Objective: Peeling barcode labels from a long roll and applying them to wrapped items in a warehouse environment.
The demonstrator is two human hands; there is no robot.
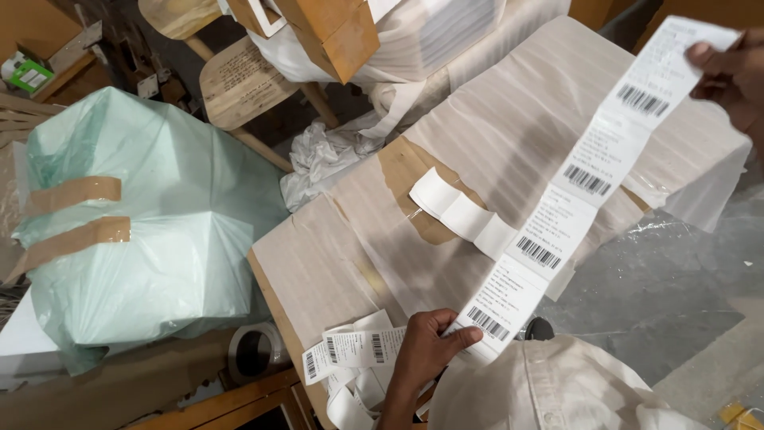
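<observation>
- Label strip (569, 191) is stretched over the wrapped package (493, 127); long axis runs 7 to 1 o'clock.
- Left hand (426, 350): fingers clamped on the strip's lower end, with loose labels (350, 350) under the palm.
- Right hand (732, 72): fingers pinched together on the upper end, at 1 o'clock.
- Blank backing strip (465, 215) lies at 10 o'clock of the strip's middle, nearer the left hand.

I see my right hand (732, 76) cut off by the frame edge; print on the long white label strip (573, 191) is illegible.
</observation>
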